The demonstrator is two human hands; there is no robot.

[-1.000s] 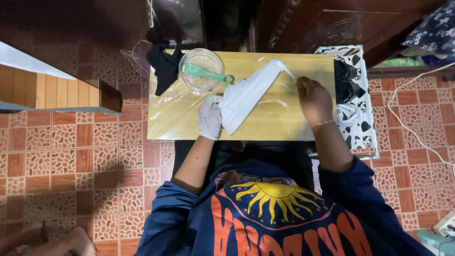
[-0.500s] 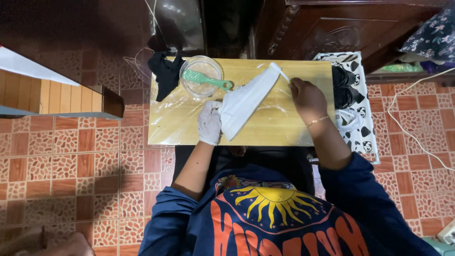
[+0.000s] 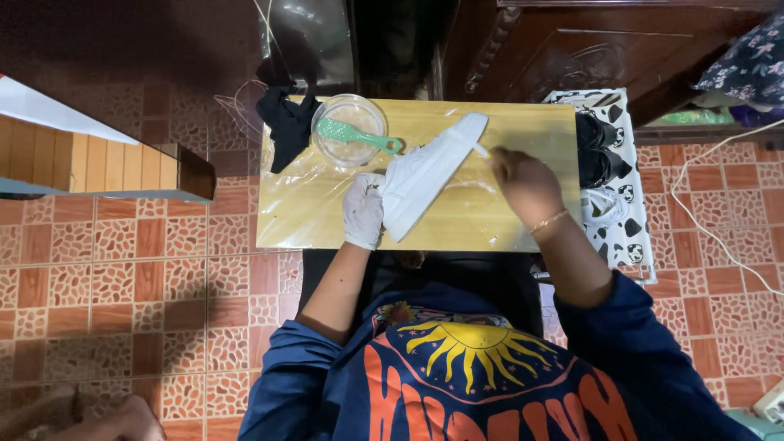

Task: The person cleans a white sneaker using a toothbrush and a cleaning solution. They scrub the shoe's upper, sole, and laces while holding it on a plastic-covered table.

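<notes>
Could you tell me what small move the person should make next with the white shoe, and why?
Probably reach the right hand to the green brush lying across the clear bowl: the gloved left hand already steadies the white shoe on the board, and the brush lies unused.

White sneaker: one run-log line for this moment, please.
left hand: gloved, grips white sneaker | right hand: bare, at sneaker toe | green brush: across glass bowl

Likely a home, floored in patterned terracotta tiles point(image 3: 106, 269). Low wooden table point(image 3: 523, 237) (wrapped in clear plastic) set on the floor, dark carved wooden furniture point(image 3: 572, 57) at the far side, floral fabric point(image 3: 747, 69) far right.
</notes>
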